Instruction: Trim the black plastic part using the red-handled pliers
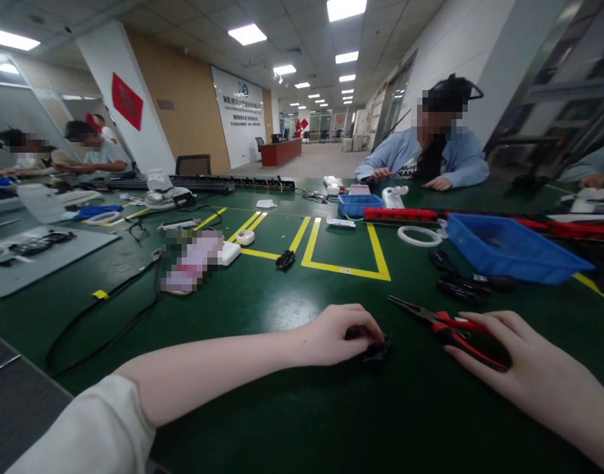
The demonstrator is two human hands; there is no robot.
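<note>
My left hand [339, 334] rests low over the green table, its fingers closed on a small black crumpled bundle [378, 350]. The fingers hide part of the bundle, so I cannot tell its exact kind. Just to the right, my right hand [522, 359] is wrapped round the red and black handles of long-nose pliers [447, 322]. Their jaws point up and left, a little apart from my left hand. Beyond the pliers lie black bundled cables [460, 286]. Another small black bundle [285, 260] sits near the yellow tape marks.
A blue bin [509, 240] and a white ring [419, 236] stand at the back right. To the left are a phone [193, 263], a white case [229, 253], a black strap [104, 329] and a grey board [45, 263]. A person [425, 148] sits across the table.
</note>
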